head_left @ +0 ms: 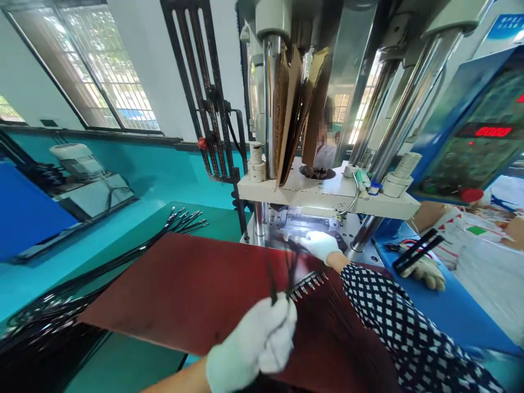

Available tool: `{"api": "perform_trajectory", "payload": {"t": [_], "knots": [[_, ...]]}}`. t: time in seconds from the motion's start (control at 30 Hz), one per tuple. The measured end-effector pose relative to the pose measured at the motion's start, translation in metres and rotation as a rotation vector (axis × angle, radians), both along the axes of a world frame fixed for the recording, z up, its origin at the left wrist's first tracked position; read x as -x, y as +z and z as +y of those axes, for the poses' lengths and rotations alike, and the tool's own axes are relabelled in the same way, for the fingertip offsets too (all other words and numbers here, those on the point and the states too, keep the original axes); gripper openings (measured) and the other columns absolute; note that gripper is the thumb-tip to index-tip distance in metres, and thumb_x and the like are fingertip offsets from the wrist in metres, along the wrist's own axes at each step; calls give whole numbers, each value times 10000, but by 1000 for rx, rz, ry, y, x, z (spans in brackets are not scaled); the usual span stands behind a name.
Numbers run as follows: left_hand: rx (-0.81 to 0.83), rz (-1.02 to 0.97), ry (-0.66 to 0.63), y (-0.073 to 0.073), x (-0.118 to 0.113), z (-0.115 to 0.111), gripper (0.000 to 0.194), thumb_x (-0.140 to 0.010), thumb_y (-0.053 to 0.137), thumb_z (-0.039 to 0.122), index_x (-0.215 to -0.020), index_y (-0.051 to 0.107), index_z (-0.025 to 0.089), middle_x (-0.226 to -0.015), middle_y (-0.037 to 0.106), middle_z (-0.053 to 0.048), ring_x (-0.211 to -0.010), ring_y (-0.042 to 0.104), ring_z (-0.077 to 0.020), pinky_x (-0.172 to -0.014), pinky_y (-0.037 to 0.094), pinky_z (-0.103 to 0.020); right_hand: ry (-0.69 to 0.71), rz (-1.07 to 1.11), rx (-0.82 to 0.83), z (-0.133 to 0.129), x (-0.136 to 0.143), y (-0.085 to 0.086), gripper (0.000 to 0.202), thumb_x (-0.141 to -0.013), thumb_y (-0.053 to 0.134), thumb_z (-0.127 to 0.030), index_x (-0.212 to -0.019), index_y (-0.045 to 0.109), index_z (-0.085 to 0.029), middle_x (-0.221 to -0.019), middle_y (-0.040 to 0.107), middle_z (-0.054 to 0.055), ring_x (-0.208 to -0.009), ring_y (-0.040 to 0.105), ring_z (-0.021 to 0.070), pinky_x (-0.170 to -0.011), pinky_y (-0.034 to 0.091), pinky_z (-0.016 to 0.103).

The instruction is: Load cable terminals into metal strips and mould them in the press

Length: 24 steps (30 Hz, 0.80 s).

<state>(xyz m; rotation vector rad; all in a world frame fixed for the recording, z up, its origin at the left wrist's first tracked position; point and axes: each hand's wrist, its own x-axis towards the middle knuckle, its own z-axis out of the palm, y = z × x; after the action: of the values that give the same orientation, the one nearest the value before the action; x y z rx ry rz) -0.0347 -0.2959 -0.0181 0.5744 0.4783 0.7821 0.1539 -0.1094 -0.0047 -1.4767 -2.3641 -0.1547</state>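
Observation:
My left hand (257, 341), in a white glove, is closed on thin black cables (291, 267) that rise above its fingers and blur at the top. My right hand (321, 244), also gloved in white, reaches to the front of the press's lit metal mould (305, 221); its fingertips are blurred, and what they hold, if anything, cannot be made out. Between the hands, a row of metal-tipped connectors (309, 285) lies over the dark red board (184, 289), with dark cables trailing toward the bottom.
Bundles of black cables (135, 254) lie at the left. The white press plate (327, 196) and steel columns stand ahead. At right are a control box (483, 131), a grey glove (428, 273) and black bars (417, 251). A person (326, 147) is visible behind the press.

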Motion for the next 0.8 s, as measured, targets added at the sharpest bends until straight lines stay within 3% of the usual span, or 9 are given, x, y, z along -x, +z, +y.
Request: {"api": "perform_trajectory", "payload": {"t": [0.07, 0.17, 0.33, 0.5, 0.6, 0.67, 0.73, 0.8], "knots": [[-94, 57, 113, 3, 23, 2, 392, -893, 641, 555, -841, 526, 184, -465, 309, 108, -338, 159, -30, -325, 160, -157, -23, -67, 127, 2, -1, -14, 453, -930, 574, -607, -847, 672, -172, -765, 674, 20, -666, 637, 137, -627, 502, 265], [-214, 116, 181, 2, 50, 5, 335, -968, 547, 504, -939, 562, 171, -491, 303, 105, -361, 148, -30, -332, 161, -150, -25, -125, 193, 9, 2, -28, 496, -846, 626, -666, -903, 692, -178, -763, 699, 55, -678, 656, 186, -627, 459, 284], [-410, 166, 97, -6, 67, -3, 402, -985, 514, 508, -1056, 612, 124, -515, 303, 97, -383, 204, -32, -372, 208, -165, 136, -98, 154, 13, 5, -40, 351, -926, 577, -518, -924, 696, -188, -972, 692, 87, -923, 650, 229, -804, 470, 322], [-410, 89, 33, -11, 70, -3, 491, -912, 613, 561, -1066, 679, 99, -505, 319, 83, -387, 240, -37, -377, 210, -180, 210, 1, 166, 15, 3, -46, 257, -933, 567, -392, -947, 703, -175, -1011, 679, 109, -1007, 634, 252, -889, 495, 365], [-413, 74, 24, -16, 70, -2, 517, -898, 623, 577, -1062, 691, 92, -495, 323, 82, -379, 239, -40, -374, 208, -189, 231, 70, 193, 14, 3, -40, 262, -892, 599, -378, -963, 728, -162, -983, 698, 127, -982, 646, 287, -905, 504, 430], [-440, 107, 46, -18, 69, -4, 501, -920, 595, 568, -1076, 678, 100, -505, 330, 80, -389, 249, -41, -391, 215, -191, 243, 141, 199, 7, 4, -30, 326, -879, 599, -387, -1073, 725, -156, -1067, 705, 146, -1045, 635, 307, -964, 486, 473], [-469, 188, 86, -17, 68, -7, 467, -954, 550, 550, -1095, 652, 116, -522, 328, 80, -414, 261, -43, -423, 220, -189, 264, 234, 208, -7, 7, -18, 425, -950, 473, -426, -1233, 669, -175, -1215, 679, 139, -1157, 607, 279, -1038, 459, 457], [-488, 283, 113, -15, 65, -11, 449, -975, 517, 540, -1103, 625, 123, -536, 325, 80, -439, 262, -45, -448, 204, -192, 328, 436, 323, -29, 14, -3, 554, -1021, 243, -485, -1318, 615, -201, -1247, 677, 118, -1110, 643, 223, -983, 511, 391]]}}
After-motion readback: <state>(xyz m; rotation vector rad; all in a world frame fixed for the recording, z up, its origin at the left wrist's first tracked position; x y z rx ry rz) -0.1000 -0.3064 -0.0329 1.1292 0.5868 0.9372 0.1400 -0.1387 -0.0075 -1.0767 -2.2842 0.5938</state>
